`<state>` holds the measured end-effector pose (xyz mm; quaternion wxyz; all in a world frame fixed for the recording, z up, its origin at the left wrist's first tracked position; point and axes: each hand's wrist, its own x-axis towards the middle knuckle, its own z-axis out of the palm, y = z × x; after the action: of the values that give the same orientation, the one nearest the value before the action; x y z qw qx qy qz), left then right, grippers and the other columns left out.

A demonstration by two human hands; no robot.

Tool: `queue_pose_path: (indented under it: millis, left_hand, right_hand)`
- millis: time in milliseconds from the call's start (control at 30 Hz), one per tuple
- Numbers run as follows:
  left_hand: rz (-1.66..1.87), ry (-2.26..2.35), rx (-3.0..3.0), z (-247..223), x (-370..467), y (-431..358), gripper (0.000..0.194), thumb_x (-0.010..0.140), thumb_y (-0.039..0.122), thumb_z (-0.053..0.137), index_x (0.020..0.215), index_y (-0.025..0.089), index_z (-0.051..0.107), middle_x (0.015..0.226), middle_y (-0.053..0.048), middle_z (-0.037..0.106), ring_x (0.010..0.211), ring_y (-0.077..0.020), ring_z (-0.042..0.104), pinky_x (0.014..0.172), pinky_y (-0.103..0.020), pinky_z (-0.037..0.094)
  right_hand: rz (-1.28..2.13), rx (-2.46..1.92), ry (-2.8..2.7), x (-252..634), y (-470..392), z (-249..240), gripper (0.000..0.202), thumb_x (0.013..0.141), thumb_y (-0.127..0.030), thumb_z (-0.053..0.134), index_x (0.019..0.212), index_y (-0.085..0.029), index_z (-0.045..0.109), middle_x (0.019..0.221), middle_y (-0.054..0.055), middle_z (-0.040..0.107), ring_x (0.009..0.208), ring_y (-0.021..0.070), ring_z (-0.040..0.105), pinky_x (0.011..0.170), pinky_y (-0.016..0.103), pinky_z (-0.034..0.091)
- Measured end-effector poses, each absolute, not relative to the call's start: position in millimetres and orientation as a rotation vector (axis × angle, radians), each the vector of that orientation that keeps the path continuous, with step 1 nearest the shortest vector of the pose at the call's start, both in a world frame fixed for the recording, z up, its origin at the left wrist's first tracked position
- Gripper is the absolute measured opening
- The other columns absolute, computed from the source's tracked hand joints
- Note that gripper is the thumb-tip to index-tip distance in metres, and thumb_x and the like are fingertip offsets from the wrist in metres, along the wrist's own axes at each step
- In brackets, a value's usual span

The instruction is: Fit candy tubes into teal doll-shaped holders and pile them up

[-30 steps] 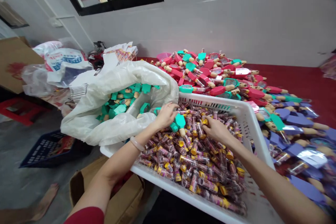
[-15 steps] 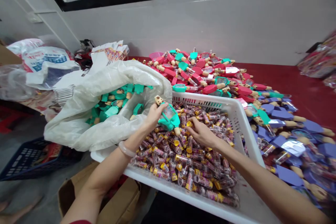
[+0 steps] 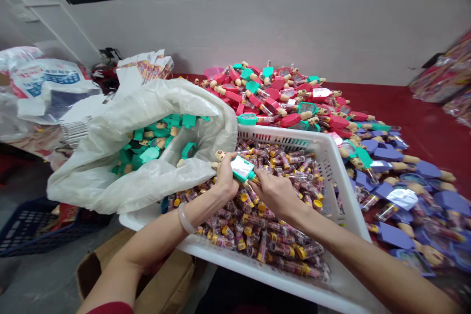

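While poised over the white basket [image 3: 342, 181], both hands pinching one teal toy [image 3: 242, 168]

You hold a teal, popsicle-shaped toy case [image 3: 242, 168] with a clear window and tan stick, tilted, just above the white basket's [image 3: 333, 157] yellow-capped candy tubes [image 3: 272, 235].

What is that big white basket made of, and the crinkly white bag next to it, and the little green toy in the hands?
The white basket looks like hard, smooth plastic, with moulded slots in its wall. The bag seems thin, soft plastic film: wrinkled and half see-through. The green toy looks like glossy moulded plastic with a clear window.
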<state>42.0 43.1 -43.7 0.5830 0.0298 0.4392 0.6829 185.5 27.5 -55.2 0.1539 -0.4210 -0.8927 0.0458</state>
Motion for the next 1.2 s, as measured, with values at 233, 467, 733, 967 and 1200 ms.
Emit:
queue_pose_path:
  millis: [233,467,733,967,1200]
  left_hand:
    - [1.601,1.018,-0.014,-41.5,50.7,41.5,0.004,0.069,0.016,0.059,0.072,0.015,0.056,0.066,0.000,0.065,0.053,-0.0114,0.059,0.064,-0.027,0.054]
    - [1.597,1.034,-0.021,-41.7,54.9,35.3,0.002,0.069,0.016,0.057,0.069,0.014,0.057,0.062,-0.001,0.063,0.055,-0.0136,0.061,0.058,-0.026,0.051]
    - [1.591,1.054,0.096,-45.8,55.7,33.3,0.010,0.062,0.022,0.061,0.064,0.014,0.057,0.058,-0.001,0.062,0.050,-0.0127,0.058,0.054,-0.024,0.047]
    - [1.670,1.093,0.144,-49.1,40.5,45.7,0.012,0.062,0.024,0.064,0.064,0.015,0.056,0.061,0.000,0.063,0.050,-0.0110,0.057,0.055,-0.023,0.047]
    - [1.571,0.988,0.276,-36.7,38.4,39.3,0.017,0.062,0.029,0.061,0.059,0.013,0.060,0.059,-0.003,0.063,0.049,-0.0126,0.057,0.056,-0.026,0.048]
  right_hand:
    - [0.015,-1.219,-2.652,187.1,23.4,-59.0,0.028,0.099,-0.030,0.037,0.094,-0.014,0.059,0.076,0.013,0.068,0.063,0.0201,0.063,0.049,0.028,0.027]
    - [0.189,-1.273,-2.630,187.7,19.0,-61.7,0.022,0.095,-0.032,0.044,0.097,-0.015,0.058,0.085,0.012,0.071,0.069,0.0198,0.064,0.053,0.026,0.031]
    - [1.572,-1.177,-1.972,189.7,25.6,-52.4,0.036,0.086,-0.053,0.051,0.069,-0.021,0.048,0.053,-0.005,0.046,0.041,0.0090,0.035,0.044,0.024,0.026]
    - [0.970,-1.232,-2.160,182.9,31.1,-60.2,0.034,0.088,-0.051,0.052,0.088,-0.017,0.057,0.072,0.006,0.060,0.062,0.0167,0.055,0.054,0.026,0.036]
    - [1.584,-1.053,-2.115,182.4,25.7,-52.0,0.059,0.096,-0.063,0.015,0.078,-0.021,0.052,0.048,-0.006,0.037,0.038,0.0113,0.031,0.043,0.025,0.031]
